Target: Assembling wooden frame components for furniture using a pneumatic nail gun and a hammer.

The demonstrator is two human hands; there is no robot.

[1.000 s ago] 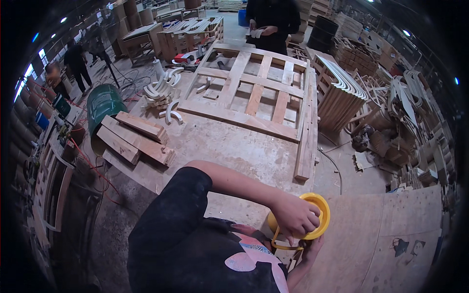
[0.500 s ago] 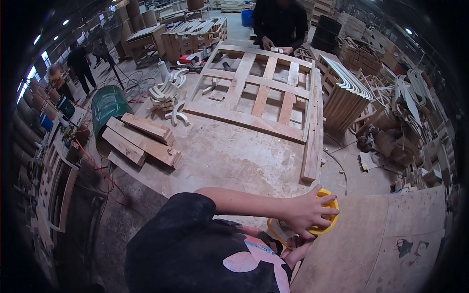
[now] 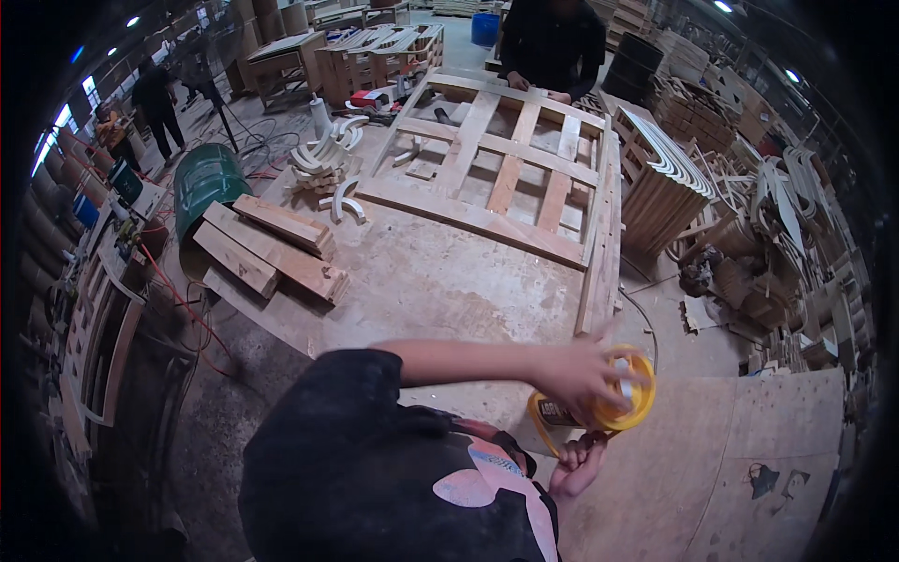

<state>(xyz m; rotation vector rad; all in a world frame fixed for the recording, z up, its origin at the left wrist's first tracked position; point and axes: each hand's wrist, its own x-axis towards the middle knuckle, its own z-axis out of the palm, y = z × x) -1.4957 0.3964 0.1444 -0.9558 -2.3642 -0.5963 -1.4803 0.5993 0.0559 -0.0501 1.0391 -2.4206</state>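
My left hand (image 3: 573, 375) reaches across my body and lies on the round yellow lid (image 3: 639, 395) of a yellow container (image 3: 551, 418), fingers spread over its top and blurred by motion. Just beneath it, my right hand (image 3: 573, 470) cups the container from below, close to my chest. Both hands are over the near edge of a dusty wooden worktable (image 3: 421, 281). My black shirt hides the lower part of the container.
A large slatted wooden frame (image 3: 487, 220) lies on the table's far half; a person in black (image 3: 552, 47) stands at its far end. Stacked planks (image 3: 272, 248), a green drum (image 3: 211, 178) and curved wood pieces (image 3: 328, 159) sit left. Stacked curved slats (image 3: 665, 178) stand right; a plywood sheet (image 3: 749, 468) lies near right.
My left hand has slid rightward over the yellow lid and its fingers have spread. The container has shifted slightly right and up in view. My right hand stays under it.
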